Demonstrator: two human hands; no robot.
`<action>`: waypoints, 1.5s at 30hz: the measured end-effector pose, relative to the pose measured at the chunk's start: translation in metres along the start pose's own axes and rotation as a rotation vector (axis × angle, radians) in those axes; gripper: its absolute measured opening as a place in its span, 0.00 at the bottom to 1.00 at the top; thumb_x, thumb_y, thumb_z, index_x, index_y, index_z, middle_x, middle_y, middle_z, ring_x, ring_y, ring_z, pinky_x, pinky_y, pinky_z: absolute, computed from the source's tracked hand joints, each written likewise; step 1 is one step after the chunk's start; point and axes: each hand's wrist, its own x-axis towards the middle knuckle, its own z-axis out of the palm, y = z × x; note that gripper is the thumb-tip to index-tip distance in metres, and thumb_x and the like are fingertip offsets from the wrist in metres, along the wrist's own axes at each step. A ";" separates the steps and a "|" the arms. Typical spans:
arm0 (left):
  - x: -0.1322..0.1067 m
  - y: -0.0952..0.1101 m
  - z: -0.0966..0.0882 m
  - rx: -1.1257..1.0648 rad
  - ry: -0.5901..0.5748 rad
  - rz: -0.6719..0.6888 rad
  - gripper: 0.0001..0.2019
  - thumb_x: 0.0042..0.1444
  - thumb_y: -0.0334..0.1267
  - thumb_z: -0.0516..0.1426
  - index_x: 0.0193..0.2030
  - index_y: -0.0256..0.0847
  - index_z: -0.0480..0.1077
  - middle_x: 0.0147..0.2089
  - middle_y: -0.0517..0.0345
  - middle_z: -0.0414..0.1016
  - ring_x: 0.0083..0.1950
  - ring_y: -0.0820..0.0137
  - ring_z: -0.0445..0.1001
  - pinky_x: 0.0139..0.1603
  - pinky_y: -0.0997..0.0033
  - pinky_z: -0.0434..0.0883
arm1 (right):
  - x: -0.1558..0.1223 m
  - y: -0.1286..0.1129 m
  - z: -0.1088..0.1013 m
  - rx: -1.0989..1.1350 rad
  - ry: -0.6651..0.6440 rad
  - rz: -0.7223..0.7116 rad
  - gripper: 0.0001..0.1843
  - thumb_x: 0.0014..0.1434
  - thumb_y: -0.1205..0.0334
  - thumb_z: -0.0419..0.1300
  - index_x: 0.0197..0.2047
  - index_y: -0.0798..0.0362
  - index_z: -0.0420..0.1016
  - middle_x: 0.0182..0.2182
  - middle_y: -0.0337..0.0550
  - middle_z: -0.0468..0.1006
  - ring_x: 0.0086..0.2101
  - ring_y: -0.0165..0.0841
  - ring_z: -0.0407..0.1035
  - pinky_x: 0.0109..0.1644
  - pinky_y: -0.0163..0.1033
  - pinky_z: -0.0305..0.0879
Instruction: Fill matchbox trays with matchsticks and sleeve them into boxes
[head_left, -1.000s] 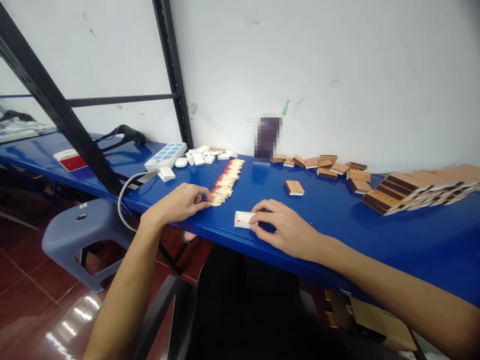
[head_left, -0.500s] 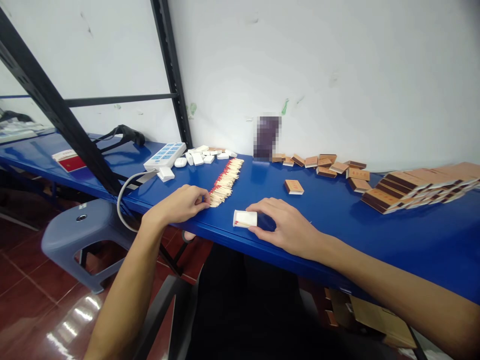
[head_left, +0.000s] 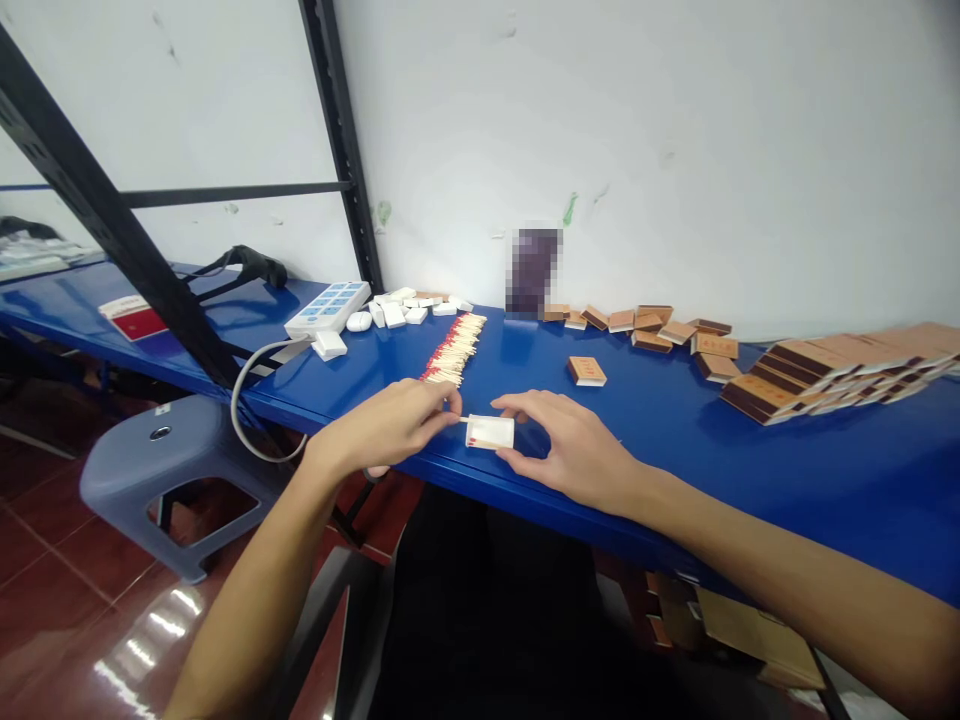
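A white matchbox tray point(head_left: 491, 433) lies on the blue table near its front edge, with a couple of red-tipped matches along its near side. My right hand point(head_left: 566, 445) grips the tray's right end, thumb on the near edge and fingers on the far edge. At the tray's left end, my left hand point(head_left: 405, 420) pinches a matchstick point(head_left: 463, 419) whose pale end points at the tray; the rest is hidden by the fingers. Behind that hand runs a long row of matches point(head_left: 459, 350), heads to the left.
A closed matchbox point(head_left: 586, 371) lies beyond my right hand. More matchboxes point(head_left: 652, 325) are scattered by the wall, with a stack point(head_left: 817, 370) at right. White trays point(head_left: 394, 313) and a power strip point(head_left: 330, 308) sit back left. A stool point(head_left: 172, 450) stands beside the table.
My left hand has moved right from the near end of the match row to the tray, a matchstick in its fingers. My right hand has stayed at the tray.
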 end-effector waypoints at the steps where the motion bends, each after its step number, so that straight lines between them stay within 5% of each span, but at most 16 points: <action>1: 0.001 0.005 0.003 0.011 0.004 0.023 0.09 0.68 0.39 0.49 0.40 0.42 0.68 0.32 0.61 0.73 0.32 0.70 0.70 0.33 0.71 0.60 | 0.000 0.000 0.000 0.000 0.005 -0.006 0.19 0.60 0.60 0.63 0.54 0.51 0.70 0.46 0.47 0.81 0.44 0.42 0.75 0.46 0.49 0.71; 10: 0.012 0.020 0.029 0.147 0.023 0.071 0.09 0.68 0.38 0.48 0.43 0.41 0.67 0.35 0.57 0.76 0.36 0.66 0.74 0.35 0.69 0.61 | 0.000 0.001 0.001 0.013 0.008 -0.013 0.19 0.60 0.59 0.63 0.54 0.51 0.70 0.43 0.46 0.81 0.41 0.40 0.75 0.44 0.48 0.71; 17: 0.013 0.022 0.023 0.091 0.013 0.025 0.09 0.66 0.40 0.52 0.45 0.43 0.71 0.29 0.61 0.74 0.31 0.68 0.72 0.32 0.71 0.59 | -0.001 0.002 0.002 -0.006 0.018 -0.030 0.20 0.60 0.58 0.63 0.55 0.51 0.69 0.43 0.46 0.81 0.41 0.41 0.75 0.45 0.48 0.71; 22: 0.001 0.002 -0.002 0.133 0.077 -0.097 0.10 0.66 0.39 0.50 0.45 0.43 0.72 0.27 0.62 0.72 0.29 0.69 0.69 0.31 0.71 0.57 | -0.002 0.001 0.001 -0.024 0.010 -0.012 0.21 0.60 0.58 0.63 0.56 0.52 0.70 0.45 0.48 0.81 0.44 0.43 0.75 0.48 0.50 0.72; 27: -0.014 -0.026 -0.019 0.173 0.021 -0.241 0.09 0.63 0.42 0.54 0.42 0.43 0.73 0.25 0.62 0.69 0.26 0.71 0.66 0.29 0.71 0.56 | 0.000 0.000 0.000 -0.026 -0.011 0.013 0.20 0.60 0.58 0.63 0.55 0.52 0.71 0.46 0.48 0.81 0.46 0.43 0.75 0.49 0.52 0.72; 45: -0.002 -0.041 -0.007 0.154 -0.005 -0.176 0.11 0.63 0.40 0.51 0.39 0.41 0.73 0.30 0.58 0.74 0.30 0.68 0.70 0.32 0.70 0.59 | -0.001 -0.001 -0.002 -0.033 -0.028 0.003 0.20 0.60 0.58 0.62 0.55 0.52 0.72 0.47 0.49 0.81 0.48 0.44 0.75 0.51 0.52 0.72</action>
